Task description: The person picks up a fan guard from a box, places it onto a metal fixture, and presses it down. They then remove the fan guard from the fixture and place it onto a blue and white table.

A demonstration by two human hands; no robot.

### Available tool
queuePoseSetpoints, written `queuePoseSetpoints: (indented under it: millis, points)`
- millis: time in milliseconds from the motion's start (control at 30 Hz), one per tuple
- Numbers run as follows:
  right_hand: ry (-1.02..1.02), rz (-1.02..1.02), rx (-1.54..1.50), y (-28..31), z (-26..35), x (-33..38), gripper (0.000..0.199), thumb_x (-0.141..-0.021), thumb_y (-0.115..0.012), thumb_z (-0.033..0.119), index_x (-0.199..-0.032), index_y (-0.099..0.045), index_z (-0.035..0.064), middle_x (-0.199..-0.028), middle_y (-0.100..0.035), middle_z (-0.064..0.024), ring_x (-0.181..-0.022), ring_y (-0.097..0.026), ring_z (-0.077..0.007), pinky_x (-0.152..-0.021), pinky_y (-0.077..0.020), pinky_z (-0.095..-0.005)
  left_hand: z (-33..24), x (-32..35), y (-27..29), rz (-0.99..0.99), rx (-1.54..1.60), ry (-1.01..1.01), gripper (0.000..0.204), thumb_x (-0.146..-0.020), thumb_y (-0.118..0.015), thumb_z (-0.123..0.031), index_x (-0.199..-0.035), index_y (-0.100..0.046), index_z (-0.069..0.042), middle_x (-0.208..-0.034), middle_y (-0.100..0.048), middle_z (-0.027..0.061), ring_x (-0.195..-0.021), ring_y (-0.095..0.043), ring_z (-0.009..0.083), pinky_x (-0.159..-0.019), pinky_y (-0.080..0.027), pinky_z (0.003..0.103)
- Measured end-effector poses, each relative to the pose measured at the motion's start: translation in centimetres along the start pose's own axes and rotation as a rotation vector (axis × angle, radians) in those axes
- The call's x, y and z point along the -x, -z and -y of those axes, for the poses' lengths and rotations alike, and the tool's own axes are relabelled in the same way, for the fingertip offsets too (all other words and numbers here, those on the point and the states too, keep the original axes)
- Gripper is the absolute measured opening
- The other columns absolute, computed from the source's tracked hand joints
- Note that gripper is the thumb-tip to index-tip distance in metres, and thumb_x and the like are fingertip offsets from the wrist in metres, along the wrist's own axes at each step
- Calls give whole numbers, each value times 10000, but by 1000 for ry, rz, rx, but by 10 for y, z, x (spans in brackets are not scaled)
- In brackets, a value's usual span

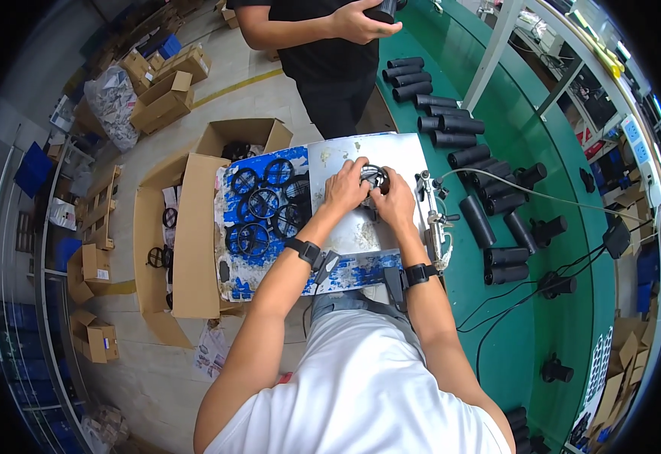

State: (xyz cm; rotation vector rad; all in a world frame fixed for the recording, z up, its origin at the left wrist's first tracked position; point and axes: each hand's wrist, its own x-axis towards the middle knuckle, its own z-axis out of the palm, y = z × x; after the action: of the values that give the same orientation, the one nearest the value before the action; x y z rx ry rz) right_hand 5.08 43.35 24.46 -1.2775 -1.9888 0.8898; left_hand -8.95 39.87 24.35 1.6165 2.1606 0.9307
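My left hand (343, 187) and my right hand (396, 201) grip a black ring-shaped part (376, 175) from either side, fingers curled at its rim. It sits over a bare metal plate (330, 155) on the work board; its underside is hidden by my hands. Several black spoked rings (262, 203) lie left of my left hand on the blue, paint-worn part of the board (226, 227). To the right of my right hand, a metal fixture with levers (436, 219) stands along the board's edge.
On the right, a green bench (459, 261) carries several black cylinders (476, 222) and loose cables (501, 310). An open cardboard box (197, 234) with more rings adjoins the board's left. Across from me, a person in black (330, 60) holds a black cylinder.
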Motion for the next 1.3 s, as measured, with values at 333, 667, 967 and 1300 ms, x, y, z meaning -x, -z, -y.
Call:
queuePoseSetpoints:
  millis: [333,667,967,1300]
  points:
    - [19,-179,202,-18,-24,-23,467,-669,-671,226,-1126,-654,129,-1185,-568,-115,-1159,-465,-326,-970,-375,-460,24,-31,-11,-28,-104,-151,365,-701,-708,-193,-1065,-685,-182,-1137,-584,49,-1168,-460,269,-971,-327,438]
    - [273,-230,-101,-3,7,12,449,-705,-614,61,-1152,-574,40,-998,-630,-166,-894,-608,-362,-790,-482,-425,-9,17,19,-58,161,-253,424,-746,-650,-87,-1164,-577,-88,-1039,-608,128,-867,-616,305,-785,-501,379]
    - [221,251,-43,112,50,86,311,-800,-650,94,-1092,-619,-8,-956,-667,-161,-832,-666,-263,-732,-524,-323,1,118,36,91,192,-100,400,-691,-659,-80,-1085,-589,-52,-841,-660,155,-745,-652,331,-682,-519,379]
    - [-530,28,-207,112,-199,6,418,-917,-563,339,-958,-646,-68,-809,-647,-84,-659,-596,-125,-573,-462,-271,9,128,17,82,123,69,412,-693,-670,-164,-1097,-595,-133,-806,-668,61,-731,-656,293,-665,-514,376]
